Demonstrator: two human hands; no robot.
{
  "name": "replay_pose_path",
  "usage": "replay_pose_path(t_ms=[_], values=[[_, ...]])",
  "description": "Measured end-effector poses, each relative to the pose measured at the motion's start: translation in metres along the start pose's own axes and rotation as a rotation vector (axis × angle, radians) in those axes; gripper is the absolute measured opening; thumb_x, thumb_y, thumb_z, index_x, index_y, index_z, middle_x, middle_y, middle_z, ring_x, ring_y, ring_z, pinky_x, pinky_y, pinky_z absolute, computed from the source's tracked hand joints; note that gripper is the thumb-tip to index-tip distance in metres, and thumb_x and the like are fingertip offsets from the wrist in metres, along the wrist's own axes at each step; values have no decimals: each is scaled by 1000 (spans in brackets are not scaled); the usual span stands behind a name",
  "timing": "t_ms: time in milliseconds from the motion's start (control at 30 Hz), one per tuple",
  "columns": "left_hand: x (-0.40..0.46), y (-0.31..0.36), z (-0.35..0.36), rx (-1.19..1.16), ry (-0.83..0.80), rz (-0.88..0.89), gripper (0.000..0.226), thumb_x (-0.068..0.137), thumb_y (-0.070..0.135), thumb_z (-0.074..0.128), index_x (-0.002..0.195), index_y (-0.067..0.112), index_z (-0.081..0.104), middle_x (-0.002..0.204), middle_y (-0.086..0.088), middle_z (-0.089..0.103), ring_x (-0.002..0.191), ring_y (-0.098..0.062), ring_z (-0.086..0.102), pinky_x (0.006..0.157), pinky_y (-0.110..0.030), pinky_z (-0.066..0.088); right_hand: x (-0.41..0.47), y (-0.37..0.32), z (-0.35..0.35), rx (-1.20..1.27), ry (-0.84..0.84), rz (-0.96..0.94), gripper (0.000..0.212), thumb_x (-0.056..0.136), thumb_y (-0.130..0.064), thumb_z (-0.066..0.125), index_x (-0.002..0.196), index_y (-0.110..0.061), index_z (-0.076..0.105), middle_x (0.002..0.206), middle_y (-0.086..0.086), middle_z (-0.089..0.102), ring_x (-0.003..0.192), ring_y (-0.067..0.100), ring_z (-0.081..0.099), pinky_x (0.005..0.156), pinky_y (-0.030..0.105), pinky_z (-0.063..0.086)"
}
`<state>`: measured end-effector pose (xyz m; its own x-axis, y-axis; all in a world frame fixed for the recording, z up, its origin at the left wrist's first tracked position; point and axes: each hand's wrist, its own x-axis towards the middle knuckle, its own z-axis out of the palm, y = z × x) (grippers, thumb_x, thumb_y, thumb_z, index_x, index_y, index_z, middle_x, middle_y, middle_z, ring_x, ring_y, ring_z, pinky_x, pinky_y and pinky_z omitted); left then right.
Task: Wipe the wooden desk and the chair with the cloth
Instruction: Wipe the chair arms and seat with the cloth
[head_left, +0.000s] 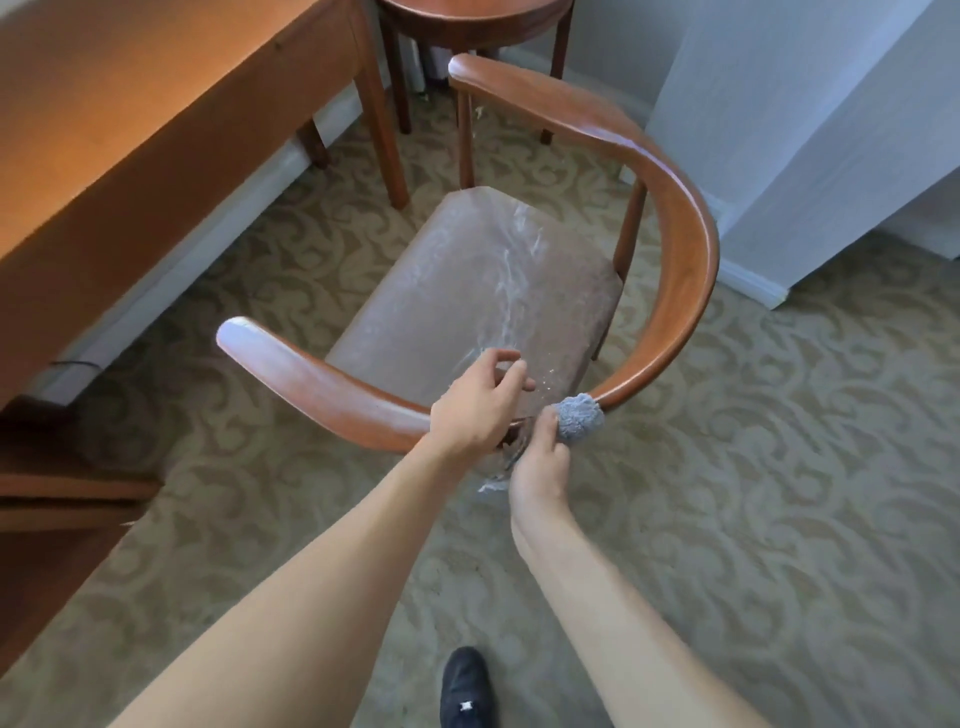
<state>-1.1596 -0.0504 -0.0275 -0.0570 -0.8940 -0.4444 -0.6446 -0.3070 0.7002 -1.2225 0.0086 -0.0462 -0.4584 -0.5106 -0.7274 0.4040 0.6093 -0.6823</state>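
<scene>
Now our right hand (537, 462) grips the bunched grey cloth (579, 418) against the chair (675, 228) rail, fingers curled round it. Our left hand (475, 410) rests on the rail beside it, fingers loosely curled, holding nothing. The desk (130, 119) stands left.

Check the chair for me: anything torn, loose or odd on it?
Yes. Clear plastic film covers the chair seat, wrinkled, with a ragged piece hanging below the backrest near the cloth.
</scene>
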Motion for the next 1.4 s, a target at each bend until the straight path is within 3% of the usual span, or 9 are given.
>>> replay_pose_path(t_ms=[167,300,700,800,933,1100,1167,1333,1400], values=[[13,-40,-58,470,75,200,31,100,51,41,113,35,65,107,16,75,107,-20,67,88,-35,48,11,-30,-10,-80,148,-72,63,92,-67,38,112,-8,49,119,10,61,101,28,58,91,35,45],[18,-65,-60,667,84,240,41,100,54,32,102,31,66,99,2,76,99,-32,68,75,-36,41,22,-32,-15,-84,212,-132,61,101,-56,40,132,-3,47,131,11,57,111,27,54,87,29,33],[20,-69,-55,611,176,248,37,100,52,34,105,34,66,92,9,77,90,-27,70,73,-35,46,10,-17,4,-55,242,-198,59,100,-48,44,140,-5,39,126,7,58,105,24,59,85,26,41],[19,-67,-54,609,193,245,34,100,50,37,105,34,66,90,9,77,90,-26,70,74,-35,50,-10,-6,23,-75,245,-152,78,89,-64,42,141,-7,31,132,10,56,111,30,61,98,42,49],[19,-67,-54,589,188,231,33,100,50,38,102,32,66,88,9,76,89,-25,70,74,-36,52,-39,12,46,-103,254,-194,58,104,-24,50,148,3,23,135,14,50,110,19,55,90,18,38],[21,-67,-54,603,160,273,33,101,49,38,98,30,64,84,9,74,84,-25,69,67,-35,45,-47,13,71,-40,324,-180,69,101,-27,46,154,-2,9,150,28,38,130,36,50,108,39,40],[22,-66,-56,590,128,271,34,101,49,37,96,28,64,83,8,73,83,-25,68,67,-35,45,-47,13,77,-18,336,-106,66,104,-23,44,155,-1,8,152,23,37,132,32,48,106,33,38],[20,-59,-64,408,33,231,32,98,48,37,91,29,61,78,15,73,83,-20,69,79,-38,53,-62,17,94,107,287,111,47,108,-34,34,131,5,42,117,9,53,98,23,51,77,25,37],[20,-58,-73,255,-66,240,27,99,45,40,99,33,64,79,22,74,86,-8,69,82,-34,51,-69,24,105,119,290,96,52,108,-38,34,128,6,50,120,14,61,94,23,53,71,19,39]])
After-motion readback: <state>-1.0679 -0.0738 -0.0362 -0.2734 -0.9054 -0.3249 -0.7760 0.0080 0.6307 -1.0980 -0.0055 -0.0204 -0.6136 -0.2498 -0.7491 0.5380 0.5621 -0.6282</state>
